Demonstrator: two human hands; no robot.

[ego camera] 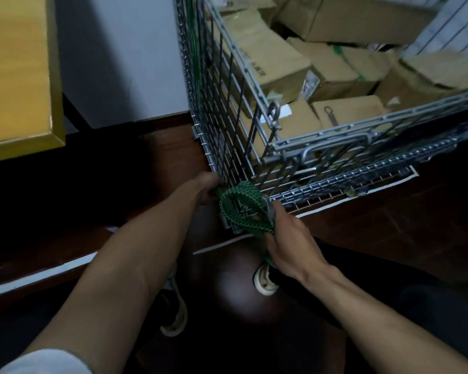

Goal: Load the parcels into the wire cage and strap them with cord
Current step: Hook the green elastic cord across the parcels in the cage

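Observation:
A wire cage (227, 109) stands on the dark floor, filled with several brown cardboard parcels (268, 58). A green cord (239, 191) with black flecks loops around the cage's lower near corner. My left hand (207, 188) grips one end of the cord against the cage's left wall, its fingers hidden behind the cord and mesh. My right hand (287, 238) holds the other part of the cord just below the corner, with a grey hook-like piece by its fingertips. More green cord runs up the cage's far left edge (192, 49).
A yellow wooden tabletop (19, 76) juts in at the upper left beside a pale wall (125, 49). White floor tape (65, 268) lines the dark brown floor. My shoes (265, 282) stand directly below the hands.

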